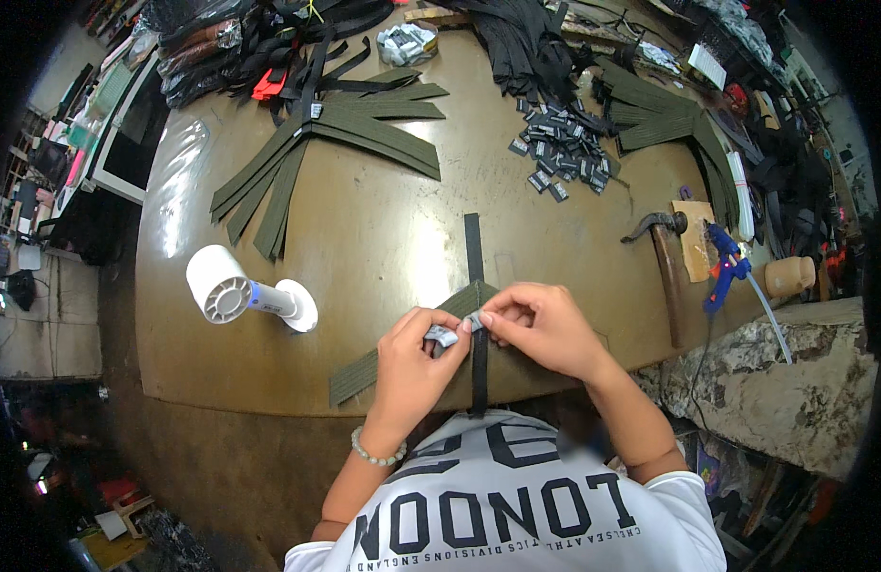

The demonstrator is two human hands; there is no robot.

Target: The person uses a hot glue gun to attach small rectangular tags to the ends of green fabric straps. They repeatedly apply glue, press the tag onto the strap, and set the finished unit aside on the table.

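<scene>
My left hand [414, 357] and my right hand [541, 324] meet at the near edge of the brown worktable [383, 229]. Between their fingertips is a small grey metal buckle [446, 334], pinched from both sides. Under the hands an olive webbing strap [364, 370] lies slanted, and a narrow black strap [474, 250] crosses it, running away from me and down over the table's edge. A bead bracelet sits on my left wrist.
A white hand-held fan [245, 294] lies left of my hands. Olive straps [336, 143] fan out at the back left, a heap of small buckles [564, 153] sits at the back right. A hammer [665, 267] and a blue glue gun [727, 267] lie on the right.
</scene>
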